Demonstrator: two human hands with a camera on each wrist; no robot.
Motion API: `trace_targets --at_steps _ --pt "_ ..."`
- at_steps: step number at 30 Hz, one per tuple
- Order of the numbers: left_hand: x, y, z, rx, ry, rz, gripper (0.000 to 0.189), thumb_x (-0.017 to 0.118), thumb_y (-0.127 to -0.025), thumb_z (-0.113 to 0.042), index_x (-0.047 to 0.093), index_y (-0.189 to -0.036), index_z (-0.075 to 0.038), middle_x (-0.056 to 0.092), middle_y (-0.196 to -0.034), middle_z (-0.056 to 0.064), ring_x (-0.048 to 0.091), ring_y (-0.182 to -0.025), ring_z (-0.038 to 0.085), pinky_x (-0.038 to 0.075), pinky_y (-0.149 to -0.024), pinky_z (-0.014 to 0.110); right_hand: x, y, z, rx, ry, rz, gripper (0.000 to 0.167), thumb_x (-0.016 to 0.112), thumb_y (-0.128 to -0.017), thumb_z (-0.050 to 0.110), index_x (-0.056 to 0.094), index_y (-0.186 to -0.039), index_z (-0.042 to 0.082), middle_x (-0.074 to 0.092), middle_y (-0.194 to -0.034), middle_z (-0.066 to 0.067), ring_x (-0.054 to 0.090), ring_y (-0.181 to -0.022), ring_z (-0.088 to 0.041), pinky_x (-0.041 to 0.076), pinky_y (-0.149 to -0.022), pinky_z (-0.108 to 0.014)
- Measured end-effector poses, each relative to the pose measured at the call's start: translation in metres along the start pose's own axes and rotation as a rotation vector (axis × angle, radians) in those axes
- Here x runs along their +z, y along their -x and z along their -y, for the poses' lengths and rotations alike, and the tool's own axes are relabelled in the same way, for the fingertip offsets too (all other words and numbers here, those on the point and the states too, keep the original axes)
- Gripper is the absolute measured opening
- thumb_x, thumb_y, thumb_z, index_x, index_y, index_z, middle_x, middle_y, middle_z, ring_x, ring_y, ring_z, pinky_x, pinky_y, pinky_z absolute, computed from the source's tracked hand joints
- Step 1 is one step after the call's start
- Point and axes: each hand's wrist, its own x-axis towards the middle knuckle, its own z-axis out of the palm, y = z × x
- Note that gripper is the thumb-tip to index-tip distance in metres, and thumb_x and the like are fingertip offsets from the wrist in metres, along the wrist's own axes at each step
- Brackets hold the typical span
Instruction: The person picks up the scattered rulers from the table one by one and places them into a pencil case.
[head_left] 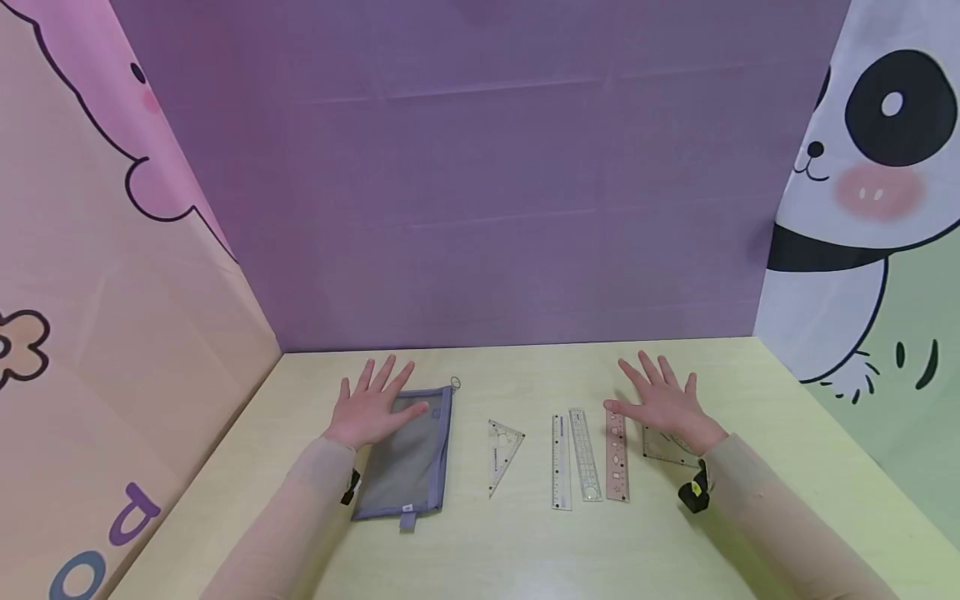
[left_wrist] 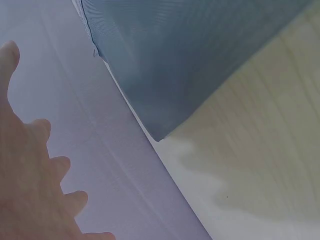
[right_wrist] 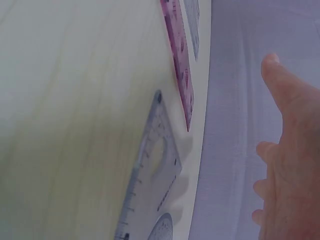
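My left hand is spread over the upper left of a grey-blue mesh zip pouch, fingers straight and holding nothing. In the left wrist view the hand stands apart from the pouch corner. My right hand, fingers also spread, hovers above a clear set square and the top of a pink ruler. The right wrist view shows the hand apart from the set square and the pink ruler. The right hand partly hides the set square.
Between the hands lie a clear triangle, a clear ruler and a stencil-like clear ruler. The pale wooden table meets a purple backdrop at its far edge. Printed cloth panels stand on both sides.
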Motion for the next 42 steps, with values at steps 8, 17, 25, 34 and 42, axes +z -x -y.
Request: trace_targets --at_steps 8,17,25,34,42 --pt "-0.002 0.003 -0.001 -0.005 0.005 0.006 0.088 0.039 -0.086 -0.076 0.023 -0.155 -0.023 0.010 -0.161 0.011 0.003 -0.145 0.040 0.001 -0.104 0.070 0.004 0.000 0.004 -0.007 -0.025 0.019 0.094 0.052 -0.085 0.069 0.024 -0.153 0.012 0.007 -0.158 -0.024 0.000 -0.141 -0.050 -0.005 -0.097 -0.077" --pt "-0.008 0.012 -0.017 -0.028 0.020 0.026 0.081 0.044 -0.087 -0.071 0.041 -0.148 -0.018 0.030 -0.153 0.017 0.023 -0.140 0.043 0.021 -0.101 0.069 0.009 0.003 0.033 -0.067 -0.093 0.069 0.094 0.059 -0.082 0.067 0.028 -0.153 0.012 0.010 -0.158 -0.022 0.004 -0.142 -0.048 -0.002 -0.097 -0.077" --pt "-0.003 0.023 -0.033 -0.051 0.084 0.031 0.076 0.051 -0.087 -0.068 0.053 -0.139 -0.013 0.047 -0.142 0.015 0.042 -0.127 0.041 0.041 -0.089 0.062 0.017 0.005 0.071 -0.166 -0.112 0.114 0.093 0.061 -0.082 0.064 0.030 -0.152 0.013 0.018 -0.158 -0.017 0.019 -0.142 -0.040 -0.002 -0.099 -0.075" --pt "-0.001 0.023 -0.038 -0.081 0.140 0.051 0.076 0.050 -0.088 -0.066 0.050 -0.141 -0.012 0.050 -0.140 0.016 0.049 -0.123 0.042 0.044 -0.085 0.060 0.036 0.000 0.101 -0.183 -0.146 0.195 0.093 0.063 -0.079 0.067 0.033 -0.152 0.018 0.020 -0.158 -0.010 0.021 -0.144 -0.032 -0.006 -0.102 -0.071" --pt "0.002 0.025 -0.046 -0.136 0.247 0.028 0.070 0.053 -0.089 -0.063 0.056 -0.135 -0.010 0.058 -0.132 0.013 0.052 -0.120 0.038 0.044 -0.087 0.056 0.047 -0.008 0.122 -0.199 -0.180 0.223 0.088 0.065 -0.079 0.064 0.042 -0.147 0.013 0.028 -0.155 -0.012 0.024 -0.143 -0.032 -0.002 -0.102 -0.072"
